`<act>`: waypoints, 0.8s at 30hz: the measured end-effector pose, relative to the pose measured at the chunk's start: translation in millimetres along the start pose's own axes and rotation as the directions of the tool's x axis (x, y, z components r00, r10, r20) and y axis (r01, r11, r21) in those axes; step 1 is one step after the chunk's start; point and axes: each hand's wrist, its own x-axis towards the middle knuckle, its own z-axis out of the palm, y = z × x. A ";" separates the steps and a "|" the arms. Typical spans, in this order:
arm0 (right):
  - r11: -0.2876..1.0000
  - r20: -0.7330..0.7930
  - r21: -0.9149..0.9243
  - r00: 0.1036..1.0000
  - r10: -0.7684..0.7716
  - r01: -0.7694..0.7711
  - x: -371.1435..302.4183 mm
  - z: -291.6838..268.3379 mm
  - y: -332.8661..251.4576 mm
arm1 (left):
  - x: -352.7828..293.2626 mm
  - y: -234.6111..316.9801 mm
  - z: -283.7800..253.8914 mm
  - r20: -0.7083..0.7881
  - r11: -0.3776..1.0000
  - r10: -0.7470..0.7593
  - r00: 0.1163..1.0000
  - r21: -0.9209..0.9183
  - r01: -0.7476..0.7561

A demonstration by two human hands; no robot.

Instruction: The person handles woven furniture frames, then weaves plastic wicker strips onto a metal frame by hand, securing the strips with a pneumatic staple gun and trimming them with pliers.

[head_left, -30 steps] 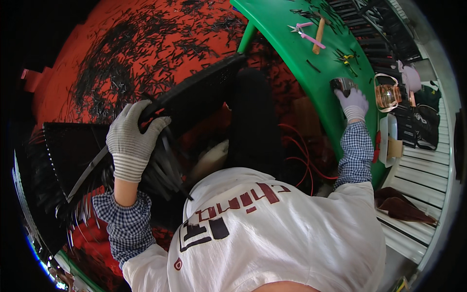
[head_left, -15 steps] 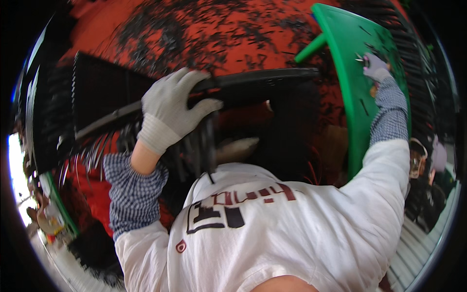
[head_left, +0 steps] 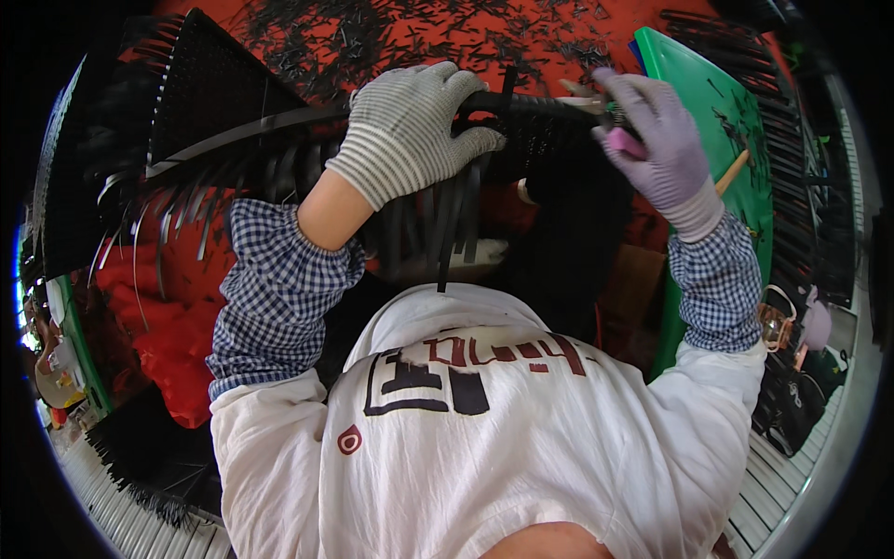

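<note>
My left hand [head_left: 410, 130], in a striped grey glove, is closed over the edge of a black woven panel [head_left: 251, 130]. Loose flat black strips [head_left: 447, 219] hang from that edge below the fingers. In a pale purple glove, my right hand [head_left: 656, 140] grips spring-loaded hand shears [head_left: 617, 116] with a pink handle. Their metal blades point left, at the right part of the panel's edge; whether they touch a strip cannot be made out. One short black strip [head_left: 508, 82] sticks up between my hands.
A green stool or small table [head_left: 684, 70] stands at the right, with black scraps and a wooden-handled tool [head_left: 734, 172] on it. Cut black scraps [head_left: 326, 37] litter the red floor [head_left: 456, 65] ahead. Bundled black strips [head_left: 819, 186] line the far right; red cloth [head_left: 172, 345] lies left.
My right hand has come from over the green surface to the panel's edge, bringing the shears. My left hand has shifted slightly right and forward along the edge, still holding the panel.
</note>
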 end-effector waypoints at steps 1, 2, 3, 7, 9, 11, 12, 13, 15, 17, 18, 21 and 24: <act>1.000 0.021 -0.010 1.000 -0.013 0.013 4.0 1.0 -8.6 | 0.0 -0.7 0.2 -0.023 0.999 0.033 0.999 -0.015 -0.034; 1.000 0.024 -0.020 1.000 -0.016 0.016 4.9 2.7 -11.7 | -0.2 -1.1 0.7 -0.046 0.997 0.063 0.997 -0.029 -0.065; 0.999 0.047 -0.019 0.998 -0.042 0.043 5.7 6.4 -13.5 | -0.1 0.0 1.8 -0.015 0.999 0.040 0.999 -0.016 -0.040; 0.987 0.080 -0.117 0.992 -0.102 0.111 8.4 16.7 -22.8 | 0.9 2.9 -1.2 0.036 1.000 -0.007 0.999 -0.016 0.007; 0.974 0.083 -0.196 0.992 -0.097 0.112 5.4 24.5 -22.8 | 0.8 0.6 0.7 0.007 1.000 0.003 1.000 0.000 -0.003; 0.982 0.054 -0.164 0.995 -0.087 0.095 6.1 21.7 -23.5 | -1.0 -2.3 1.1 -0.019 1.000 0.014 1.000 0.020 -0.014; 0.989 0.024 -0.131 0.997 -0.073 0.076 5.8 19.6 -22.8 | -1.6 -2.7 -1.0 -0.003 1.000 0.010 1.000 0.018 -0.010; 0.985 0.025 -0.167 0.999 -0.039 0.042 4.7 17.1 -19.7 | -2.1 -2.1 -2.0 0.013 1.000 0.008 1.000 0.015 -0.008; 0.983 0.027 -0.176 0.999 -0.042 0.046 4.8 21.7 -18.2 | -3.2 -2.6 3.5 -0.018 1.000 0.004 1.000 0.017 -0.004; 0.981 0.041 -0.186 0.998 -0.038 0.045 7.5 21.9 -24.8 | -1.4 -2.3 2.4 -0.045 1.000 0.005 0.999 0.021 -0.004; 0.982 0.040 -0.184 0.999 -0.034 0.041 10.2 22.1 -27.7 | -0.5 -1.8 -0.1 -0.057 1.000 0.013 0.998 0.027 -0.012; 0.931 -0.009 -0.343 0.991 -0.134 0.123 15.3 22.5 -33.5 | -1.8 -1.6 -1.5 -0.070 1.000 0.016 0.997 0.027 -0.014; 0.905 -0.028 -0.398 0.984 -0.176 0.150 12.1 29.8 -31.6 | -3.6 -1.7 -3.7 -0.038 1.000 0.006 0.999 0.001 -0.006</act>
